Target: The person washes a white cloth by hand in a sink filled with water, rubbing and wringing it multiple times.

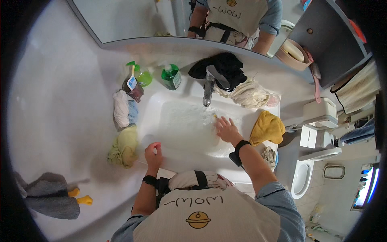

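A white sink (169,148) holds cloudy water below a metal faucet (209,87). My right hand (226,129) is over the water near the stream, fingers spread, its fingertips close to a small yellow thing (215,116); whether they touch it cannot be told. At the sink's near left edge is my left hand (154,155), its fingers curled with the thumb tip near them, nothing visible in it. Yellow-green cloth (124,148) lies left of that hand. A mustard cloth (267,127) rests on the right rim, with a grey-beige cloth (268,155) below it.
Black cloth (223,68) and cream cloth (249,92) lie behind the faucet. Green pump bottles (171,77) (143,75) stand at the back left. White cloth (121,109) and blue cloth (133,112) sit on the left rim. A mirror (136,18) hangs above; a toilet (302,178) is at right.
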Tool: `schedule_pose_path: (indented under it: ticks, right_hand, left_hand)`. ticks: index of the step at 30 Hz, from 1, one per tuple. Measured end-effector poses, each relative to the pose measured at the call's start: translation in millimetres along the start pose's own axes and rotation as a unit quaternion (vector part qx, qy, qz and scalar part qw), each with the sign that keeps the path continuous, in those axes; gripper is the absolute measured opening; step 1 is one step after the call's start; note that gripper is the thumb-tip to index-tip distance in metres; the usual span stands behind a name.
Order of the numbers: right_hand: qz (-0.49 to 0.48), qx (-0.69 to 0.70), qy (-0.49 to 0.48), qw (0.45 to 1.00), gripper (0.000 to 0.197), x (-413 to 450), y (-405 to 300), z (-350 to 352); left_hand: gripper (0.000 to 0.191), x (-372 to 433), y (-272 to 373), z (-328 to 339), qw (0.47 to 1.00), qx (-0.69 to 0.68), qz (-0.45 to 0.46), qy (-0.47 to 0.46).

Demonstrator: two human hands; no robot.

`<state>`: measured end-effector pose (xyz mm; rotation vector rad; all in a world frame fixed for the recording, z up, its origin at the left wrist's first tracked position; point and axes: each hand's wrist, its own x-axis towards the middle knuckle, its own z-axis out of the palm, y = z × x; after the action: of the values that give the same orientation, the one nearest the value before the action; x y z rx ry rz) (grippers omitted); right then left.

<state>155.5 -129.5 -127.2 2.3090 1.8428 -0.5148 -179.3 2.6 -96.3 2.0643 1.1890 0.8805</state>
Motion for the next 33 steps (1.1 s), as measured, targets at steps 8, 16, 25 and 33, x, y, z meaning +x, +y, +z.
schedule_pose_path:
  ticks: [8,16,25,33]
  right_hand:
    - [-0.074,-0.056,0.004,0.996,0.044,12,0,7]
    - [-0.053,0.368,0.042,0.927,0.028,10,15,25]
    - [0.111,0.488,0.372,0.782,0.011,-25,4,-42]
    - [0.022,0.349,0.31,0.884,0.018,-37,2,-85]
  left_hand:
    - [0.011,-3,-4,0,0.999,0.035,0.036,-0.012]
    - [0.01,-5,-6,-1,0.999,0.006,-0.005,-0.039]
    - [0.009,-5,-2,2,0.998,-0.04,-0.026,-0.028]
    - [0.008,-4,-8,2,0.998,-0.058,-0.022,-0.03]
